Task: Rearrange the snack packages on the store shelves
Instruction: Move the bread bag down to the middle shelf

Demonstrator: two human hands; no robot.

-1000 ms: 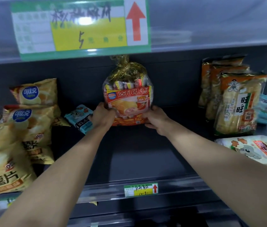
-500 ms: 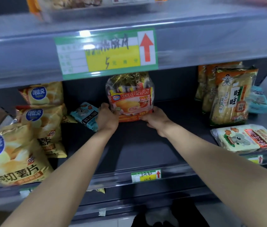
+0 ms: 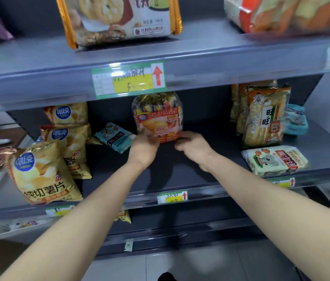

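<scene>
The clear plastic bag of small cakes (image 3: 159, 120), with a red and orange label, stands upright at the back of the dark grey metal shelf (image 3: 180, 175), near its middle. Your left hand (image 3: 144, 148) has its fingers curled round the lower left corner of the bag. Your right hand (image 3: 195, 146) is at the lower right corner with curled fingers that touch the bag's edge; whether it really grips, I cannot tell, because the picture is blurred there. Just beside your left hand a small teal packet (image 3: 114, 136) lies tilted. Further left stand yellow chip bags (image 3: 44, 171). At the right, tall orange rice cracker bags (image 3: 265, 122) stand upright, and in front of them a pale green packet (image 3: 275, 160) lies flat.
</scene>
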